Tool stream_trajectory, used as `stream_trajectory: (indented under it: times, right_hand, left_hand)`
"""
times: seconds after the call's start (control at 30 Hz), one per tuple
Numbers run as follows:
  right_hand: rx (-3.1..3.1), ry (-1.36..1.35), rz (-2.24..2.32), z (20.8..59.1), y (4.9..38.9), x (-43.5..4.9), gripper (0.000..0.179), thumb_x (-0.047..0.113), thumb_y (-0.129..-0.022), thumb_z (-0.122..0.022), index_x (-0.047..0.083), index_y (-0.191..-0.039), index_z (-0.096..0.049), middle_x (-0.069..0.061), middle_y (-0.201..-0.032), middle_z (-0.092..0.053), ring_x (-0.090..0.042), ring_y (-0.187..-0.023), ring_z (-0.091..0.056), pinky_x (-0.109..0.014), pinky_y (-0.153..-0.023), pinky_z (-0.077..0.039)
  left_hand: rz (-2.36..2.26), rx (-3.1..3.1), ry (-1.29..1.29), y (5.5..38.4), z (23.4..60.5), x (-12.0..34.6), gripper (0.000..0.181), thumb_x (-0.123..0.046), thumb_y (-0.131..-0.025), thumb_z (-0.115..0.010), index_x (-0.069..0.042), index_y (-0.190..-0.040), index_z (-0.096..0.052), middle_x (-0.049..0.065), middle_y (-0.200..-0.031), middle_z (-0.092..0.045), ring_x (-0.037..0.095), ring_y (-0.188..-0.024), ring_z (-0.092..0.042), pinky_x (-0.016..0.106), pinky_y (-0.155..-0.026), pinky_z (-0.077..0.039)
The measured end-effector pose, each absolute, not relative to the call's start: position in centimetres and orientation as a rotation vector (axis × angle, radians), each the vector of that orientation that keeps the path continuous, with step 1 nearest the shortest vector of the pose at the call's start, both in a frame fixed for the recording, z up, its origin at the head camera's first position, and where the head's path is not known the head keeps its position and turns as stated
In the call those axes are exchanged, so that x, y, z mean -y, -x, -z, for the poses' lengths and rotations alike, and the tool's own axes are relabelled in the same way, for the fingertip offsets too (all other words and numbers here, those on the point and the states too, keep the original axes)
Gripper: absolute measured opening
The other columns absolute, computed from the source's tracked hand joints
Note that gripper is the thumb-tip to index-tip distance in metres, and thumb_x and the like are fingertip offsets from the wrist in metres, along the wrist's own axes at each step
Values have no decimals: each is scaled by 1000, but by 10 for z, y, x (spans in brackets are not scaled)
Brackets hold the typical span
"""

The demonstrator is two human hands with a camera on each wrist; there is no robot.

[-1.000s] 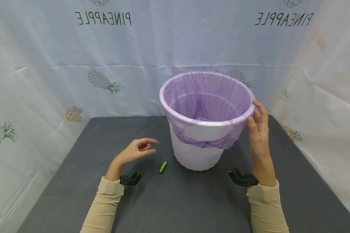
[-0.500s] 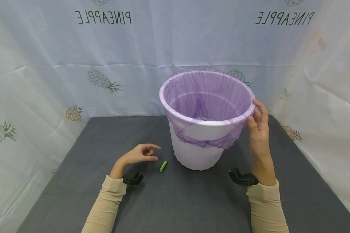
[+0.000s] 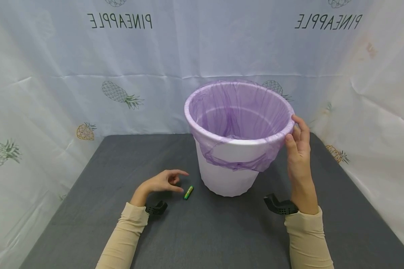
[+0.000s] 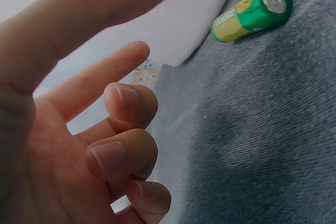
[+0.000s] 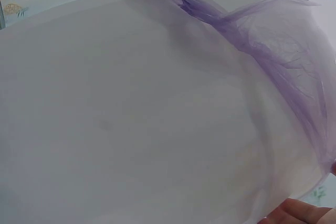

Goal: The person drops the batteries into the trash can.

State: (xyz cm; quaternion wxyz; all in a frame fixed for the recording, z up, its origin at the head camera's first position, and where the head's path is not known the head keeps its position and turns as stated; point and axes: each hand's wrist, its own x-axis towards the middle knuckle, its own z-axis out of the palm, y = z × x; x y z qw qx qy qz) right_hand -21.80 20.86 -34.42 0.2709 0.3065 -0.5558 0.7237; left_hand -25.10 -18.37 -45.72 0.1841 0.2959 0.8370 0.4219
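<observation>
A white trash bin [image 3: 227,182] stands on the dark table, lined with a purple bag [image 3: 252,108] folded over its rim. My right hand [image 3: 299,157] holds the rim at the right side, thumb in front and fingers farther back; in the right wrist view its fingers [image 5: 302,211] show only at the lower right edge. A green and yellow battery [image 3: 188,192] lies on the table left of the bin's base. Just left of it is my left hand [image 3: 163,182], holding nothing, thumb and index finger apart. The left wrist view shows the battery [image 4: 252,14] beyond the thumb, not touched.
The table [image 3: 97,186] is covered in dark grey cloth. Behind and beside it hang pale curtains [image 3: 161,48] printed with pineapples. Black wrist devices [image 3: 156,208] sit on both wrists, below tan sleeves.
My left hand has come down and slightly right, closer to the battery. The right hand, the bin and the battery stay where they were.
</observation>
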Motion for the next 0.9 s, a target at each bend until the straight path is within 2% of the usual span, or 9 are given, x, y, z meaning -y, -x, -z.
stream_trajectory:
  times: [0.37,0.63,0.9]
  right_hand:
    - [1508,-842,-1925,344,220,-209,42,12,-101,-46,14,-142,-38,-3,-122,-55,-9,-106,-53,-21,-96,-39]
    - [1503,-847,-1927,343,220,-209,42,12,-101,-46,14,-142,-38,-3,-122,-55,-9,-106,-53,-21,-96,-40]
    - [1503,-848,-1929,344,220,-209,42,12,-101,-46,14,-142,-38,-3,-123,-55,-9,-106,-54,-21,-96,-40]
  left_hand:
    - [-1123,-2373,-902,253,464,178,61,-15,-80,-78,3,-132,-53,3,-78,-42,3,-67,-36,20,-65,-33]
    - [-1071,-2390,-885,253,467,173,61,-15,-78,-80,0,-132,-55,-2,-78,-43,3,-68,-38,19,-66,-33]
    - [-1032,-2384,-899,250,466,168,61,-15,-77,-81,0,-131,-56,-2,-78,-42,1,-67,-37,17,-65,-33]
